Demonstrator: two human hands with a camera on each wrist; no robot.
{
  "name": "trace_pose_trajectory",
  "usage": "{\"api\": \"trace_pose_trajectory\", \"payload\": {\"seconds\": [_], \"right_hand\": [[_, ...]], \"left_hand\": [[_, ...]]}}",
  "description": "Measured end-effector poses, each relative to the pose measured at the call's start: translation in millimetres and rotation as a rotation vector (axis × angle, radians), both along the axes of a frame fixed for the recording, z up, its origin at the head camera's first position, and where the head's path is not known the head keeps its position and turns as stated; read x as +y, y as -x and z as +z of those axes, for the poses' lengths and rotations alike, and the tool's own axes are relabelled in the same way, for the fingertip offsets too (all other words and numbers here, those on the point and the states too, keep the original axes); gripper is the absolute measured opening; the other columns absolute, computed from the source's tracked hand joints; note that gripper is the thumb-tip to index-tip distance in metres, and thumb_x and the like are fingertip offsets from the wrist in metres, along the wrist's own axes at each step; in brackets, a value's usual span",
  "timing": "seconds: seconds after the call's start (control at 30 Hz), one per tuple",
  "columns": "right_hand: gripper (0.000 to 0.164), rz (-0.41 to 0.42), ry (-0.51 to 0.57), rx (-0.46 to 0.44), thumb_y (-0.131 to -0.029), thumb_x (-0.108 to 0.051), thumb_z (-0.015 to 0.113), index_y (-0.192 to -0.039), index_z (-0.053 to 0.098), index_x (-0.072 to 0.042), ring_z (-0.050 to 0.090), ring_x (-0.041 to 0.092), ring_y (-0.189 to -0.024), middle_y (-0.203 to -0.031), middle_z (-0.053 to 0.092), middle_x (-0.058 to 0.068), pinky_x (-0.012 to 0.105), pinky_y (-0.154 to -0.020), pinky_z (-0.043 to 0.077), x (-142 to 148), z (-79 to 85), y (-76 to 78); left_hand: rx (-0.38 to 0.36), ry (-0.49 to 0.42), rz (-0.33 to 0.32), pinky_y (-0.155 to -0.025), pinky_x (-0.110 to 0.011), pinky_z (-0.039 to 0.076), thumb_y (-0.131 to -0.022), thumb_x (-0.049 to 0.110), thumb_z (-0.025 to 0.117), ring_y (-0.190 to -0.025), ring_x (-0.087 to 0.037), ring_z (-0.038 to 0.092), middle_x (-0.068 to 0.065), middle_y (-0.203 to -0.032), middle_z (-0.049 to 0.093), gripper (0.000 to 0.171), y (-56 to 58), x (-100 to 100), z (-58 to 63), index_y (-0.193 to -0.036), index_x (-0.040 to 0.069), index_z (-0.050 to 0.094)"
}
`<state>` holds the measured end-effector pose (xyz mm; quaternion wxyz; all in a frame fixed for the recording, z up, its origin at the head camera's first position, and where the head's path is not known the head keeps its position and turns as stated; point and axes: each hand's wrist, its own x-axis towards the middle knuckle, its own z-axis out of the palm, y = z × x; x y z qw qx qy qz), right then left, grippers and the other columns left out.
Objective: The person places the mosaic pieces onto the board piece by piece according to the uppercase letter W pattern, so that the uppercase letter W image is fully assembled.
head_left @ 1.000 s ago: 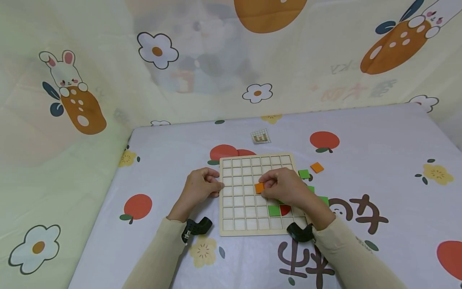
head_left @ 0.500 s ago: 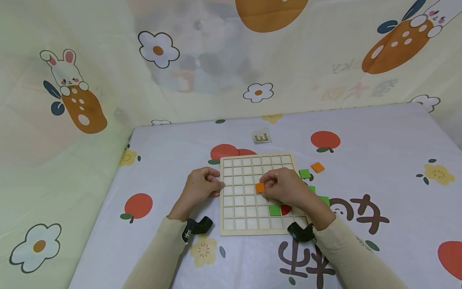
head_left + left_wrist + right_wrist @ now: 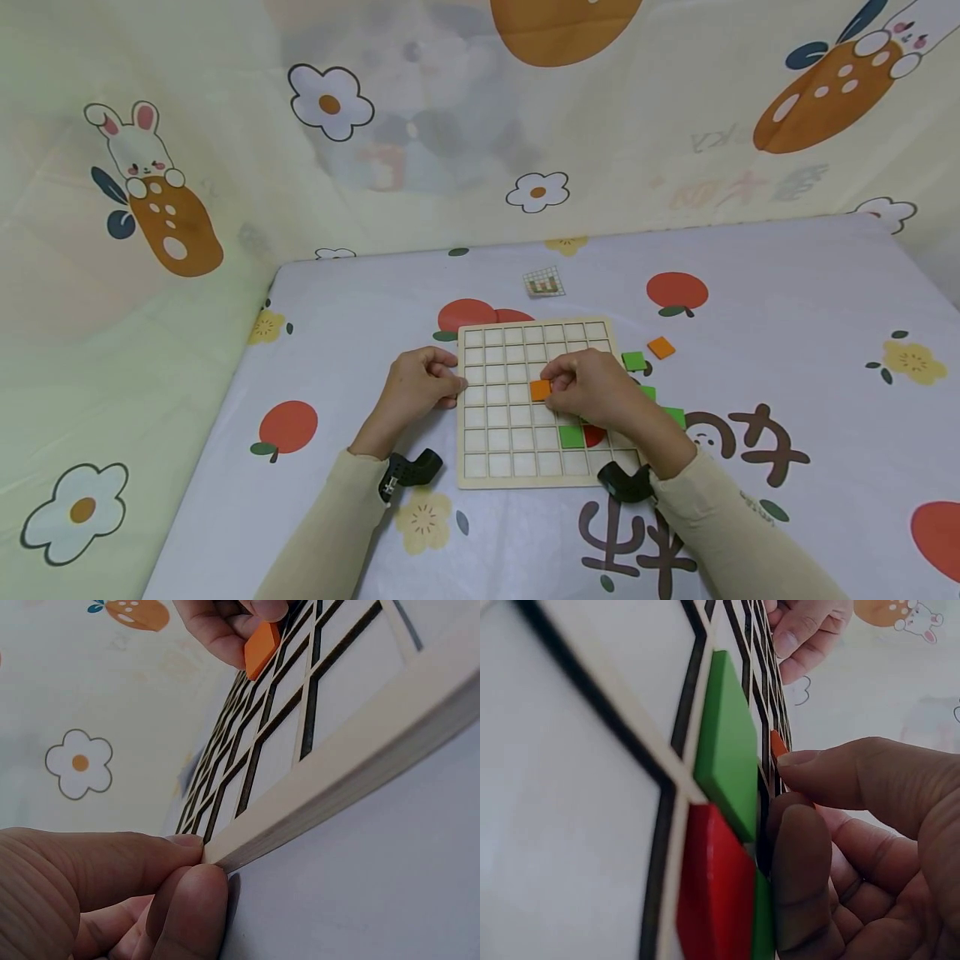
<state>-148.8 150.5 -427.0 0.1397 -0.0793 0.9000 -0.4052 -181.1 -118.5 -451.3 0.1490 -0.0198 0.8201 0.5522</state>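
"Pinched, both of them: the right hand (image 3: 596,387) has the orange tile (image 3: 540,391), and the left hand (image 3: 416,385) has the left rim of the wooden board (image 3: 461,433)."

"Where's that tile, exactly?"

"At about the middle cell of the board. Whether it sits down inside or rests on the bars, I can't tell; the hand covers its right side, and from the right wrist only a thin orange sliver shows."

"What does it look like?"

"Flat, plain, bright orange, straight-edged. From the left wrist you get one broad face with sharp corners."

"Which way does it point?"

"What's in sight is near square, sides running roughly along the bars. With one end covered, I can't call a long axis."

"Anything else half hidden?"

"Below the right hand, a partly covered red piece (image 3: 593,436) sits just beside a green tile (image 3: 572,437), another green piece (image 3: 763,922) peeking out behind. Right of the board, the right forearm (image 3: 667,446) overlaps two of three loose green tiles (image 3: 633,361); a second orange tile (image 3: 662,347) lies beyond."

"And that small gridded card (image 3: 543,282) past the far edge?"

"Its picture's too small to read."
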Motion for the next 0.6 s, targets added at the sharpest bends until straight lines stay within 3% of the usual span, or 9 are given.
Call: {"api": "trace_pose_trajectory", "payload": {"seconds": [0.6], "right_hand": [[0.022,0.002,0.014,0.022,-0.081,0.0,0.069,-0.101,0.076,-0.003,0.057,0.017,-0.077,-0.08,0.065,0.002,0.028,-0.064,0.049,1.3,-2.4,0.3]], "left_hand": [[0.004,-0.001,0.001,-0.06,-0.027,0.063,-0.085,-0.002,0.082,-0.06,-0.014,0.068,-0.009,-0.081,0.069,0.029,-1.8,0.0,3.0,-0.112,-0.002,0.069]]}}
